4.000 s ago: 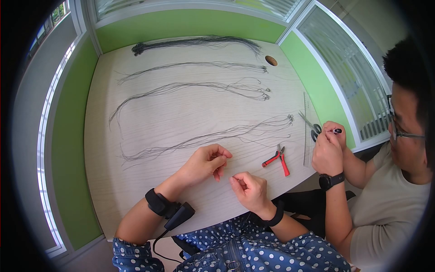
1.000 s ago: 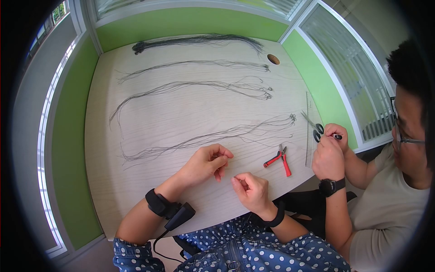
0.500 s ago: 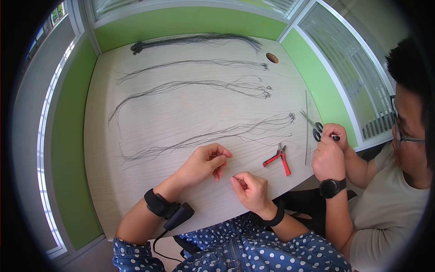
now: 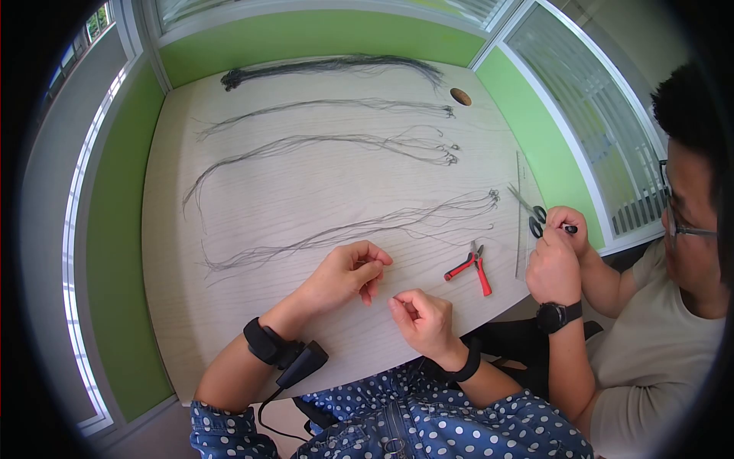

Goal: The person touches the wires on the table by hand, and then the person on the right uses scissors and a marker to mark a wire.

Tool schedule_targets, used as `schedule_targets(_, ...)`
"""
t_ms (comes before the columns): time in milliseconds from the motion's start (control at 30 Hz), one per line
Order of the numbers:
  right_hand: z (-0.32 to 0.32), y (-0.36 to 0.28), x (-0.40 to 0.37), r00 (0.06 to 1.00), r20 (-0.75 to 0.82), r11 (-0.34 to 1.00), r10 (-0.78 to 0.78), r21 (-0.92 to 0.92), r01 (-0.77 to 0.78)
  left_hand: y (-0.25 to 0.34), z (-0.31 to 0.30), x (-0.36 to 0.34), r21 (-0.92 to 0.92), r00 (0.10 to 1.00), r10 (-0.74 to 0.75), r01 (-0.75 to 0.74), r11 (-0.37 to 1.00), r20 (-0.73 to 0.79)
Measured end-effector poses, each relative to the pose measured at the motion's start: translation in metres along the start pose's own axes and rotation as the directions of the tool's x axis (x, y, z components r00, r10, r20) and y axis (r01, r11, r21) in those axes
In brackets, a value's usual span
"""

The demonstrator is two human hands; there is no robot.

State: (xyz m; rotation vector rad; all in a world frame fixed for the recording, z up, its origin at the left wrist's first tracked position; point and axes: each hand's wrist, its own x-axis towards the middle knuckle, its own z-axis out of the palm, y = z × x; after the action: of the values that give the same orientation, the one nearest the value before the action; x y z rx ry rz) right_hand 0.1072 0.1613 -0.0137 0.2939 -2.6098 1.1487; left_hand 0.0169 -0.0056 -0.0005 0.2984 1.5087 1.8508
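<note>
My left hand (image 4: 353, 271) hovers over the front of the table, fingers curled in and thumb against the forefinger. To its right, my right hand (image 4: 424, 320) is closed in a pinch with the fingertips turned toward the left one. Anything thin between the fingers is too small to make out. Just beyond my hands lies the nearest bundle of thin dark strands (image 4: 336, 236), its small hook-like ends at the right. Red-handled pliers (image 4: 469, 268) lie open on the table, right of my hands.
Farther back lie two more thin strand bundles (image 4: 306, 139) (image 4: 329, 105) and a thick dark bundle (image 4: 329, 67). Black-handled scissors (image 4: 537, 216) and a clear ruler (image 4: 523, 260) are at the right, by a co-worker's hands (image 4: 556, 264). Green partitions (image 4: 321, 38) enclose the table (image 4: 252, 183).
</note>
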Motion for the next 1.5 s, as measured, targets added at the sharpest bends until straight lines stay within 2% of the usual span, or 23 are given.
schedule_targets(300, 0.0035, 0.0052, -0.006, 1.0, -0.008, 0.999, 0.013, 0.04, -0.013, -0.0027, -0.0003, -0.0014, 0.039, 1.0, 0.0, 0.0, 0.999, -0.002)
schedule_targets(367, 0.0019, 0.003, -0.0018, 1.0, 0.014, 1.0, 0.023, 0.003, -0.023, 0.0004, -0.0021, -0.0005, 0.066, 1.0, -0.001, 0.001, 0.998, 0.002)
schedule_targets(500, 0.0006, 0.0034, 0.002, 0.998, -0.01, 0.998, -0.068, 0.011, 0.068, 0.0014, -0.0009, 0.0007, 0.041, 1.0, 0.006, -0.005, 0.999, -0.004)
schedule_targets(700, 0.0032, 0.0067, -0.0048, 0.999, -0.015, 0.999, -0.052, 0.004, 0.052, -0.0068, -0.0007, 0.0006, 0.028, 1.0, 0.008, -0.008, 1.0, 0.006)
schedule_targets(767, 0.0029, 0.0056, -0.003, 1.0, -0.002, 1.0, 0.022, 0.018, -0.022, -0.0038, -0.0015, 0.0012, 0.039, 1.0, 0.023, -0.023, 0.999, -0.003)
schedule_targets(1000, 0.0027, 0.0045, -0.0035, 1.0, -0.012, 1.0, 0.005, 0.014, -0.005, -0.001, 0.0005, -0.0009, 0.021, 1.0, -0.026, 0.026, 0.999, -0.015)
schedule_targets(1500, 0.0026, 0.0042, -0.0015, 1.0, -0.022, 0.999, 0.005, 0.042, -0.004, 0.0011, 0.0, -0.0002, 0.035, 1.0, 0.002, -0.001, 0.999, -0.016)
